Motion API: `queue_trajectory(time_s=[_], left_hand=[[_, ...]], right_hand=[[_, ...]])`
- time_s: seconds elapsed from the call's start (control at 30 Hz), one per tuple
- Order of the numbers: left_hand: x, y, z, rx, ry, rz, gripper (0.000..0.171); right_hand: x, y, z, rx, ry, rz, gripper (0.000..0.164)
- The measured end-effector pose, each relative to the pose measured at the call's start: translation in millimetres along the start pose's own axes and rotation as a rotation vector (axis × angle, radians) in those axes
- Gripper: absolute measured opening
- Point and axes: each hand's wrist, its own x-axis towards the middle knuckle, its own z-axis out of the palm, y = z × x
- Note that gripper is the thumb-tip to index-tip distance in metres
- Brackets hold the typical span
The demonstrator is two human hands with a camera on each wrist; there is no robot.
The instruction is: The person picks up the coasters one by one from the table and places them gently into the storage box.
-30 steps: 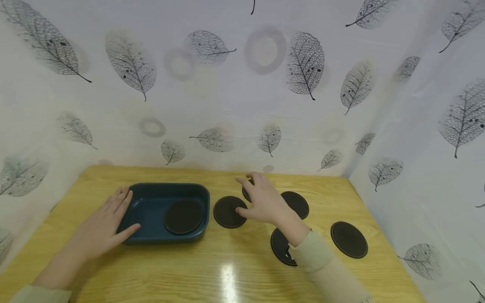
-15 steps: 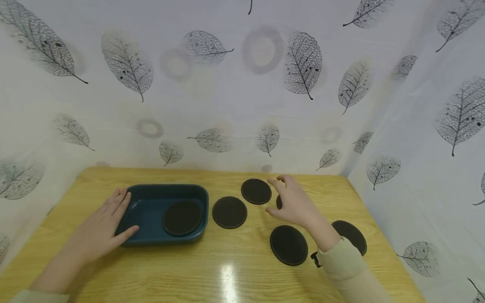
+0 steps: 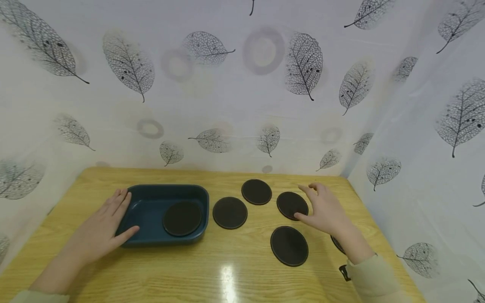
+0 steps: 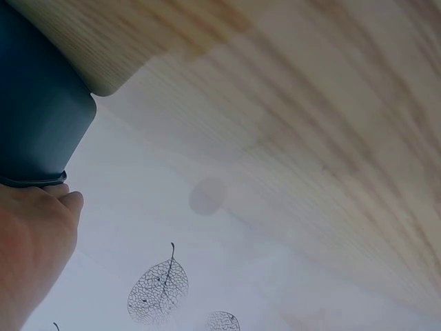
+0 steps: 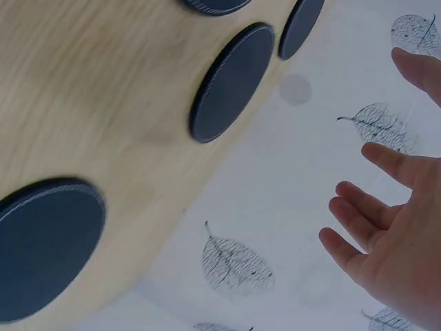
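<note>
My left hand (image 3: pixel 102 227) rests on the left end of a dark blue rectangular dish (image 3: pixel 142 214), its fingers extended along the rim and the thumb over the front edge. In the left wrist view, the fingertips touch the dish (image 4: pixel 41 103). A round black coaster (image 3: pixel 182 218) lies inside the dish, towards its right. My right hand (image 3: pixel 327 210) is spread in the air and holds nothing. Its thumb overlaps the right edge of a black coaster (image 3: pixel 291 205) in the head view. The right wrist view shows the hand (image 5: pixel 396 227) apart from the stitched-edge coasters (image 5: pixel 233 83).
More black coasters lie flat on the wooden table (image 3: pixel 182 273): one beside the dish (image 3: pixel 230 213), a back coaster (image 3: pixel 256 192), a front coaster (image 3: pixel 289 246), and a right coaster (image 3: pixel 337 244) mostly hidden by my forearm. A leaf-patterned white curtain (image 3: pixel 227 101) borders the table.
My right hand has moved right, from over the back coaster past the one beside it, uncovering both; the forearm now covers most of the far-right coaster. The left hand and dish stay put.
</note>
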Motion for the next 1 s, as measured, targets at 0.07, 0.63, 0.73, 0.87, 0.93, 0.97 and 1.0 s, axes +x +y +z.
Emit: queue_trajectory(time_s=[0.07,0.63,0.73,0.87,0.93,0.97,1.0], left_hand=[[-0.8,-0.2,0.3,-0.001,-0.001,-0.002,0.101],[1.2,1.6,-3.7,-0.021,-0.016,-0.012,0.1],[2.8,2.0,-4.6,-0.029,-0.026,-0.015,0.1],[2.6,2.2,-5.3,-0.031,-0.028,-0.016,0.1],[1.4,1.8,-5.4,-0.029,-0.027,-0.019,0.1],[0.6,1.6,-5.5,-0.031,-0.026,-0.021,0.1],[-0.2,1.6,-5.6,-0.03,-0.026,-0.023,0.1]], right_hand=[[-6,8,1,-0.014,0.009,0.01,0.083],[-51,59,8,-0.079,-0.018,0.066,0.083],[-59,67,10,-0.078,-0.033,0.089,0.084],[-67,75,12,-0.086,-0.055,0.112,0.085],[-70,79,14,-0.093,-0.066,0.117,0.086],[-71,80,15,-0.094,-0.071,0.121,0.086],[-73,82,16,-0.093,-0.075,0.125,0.087]])
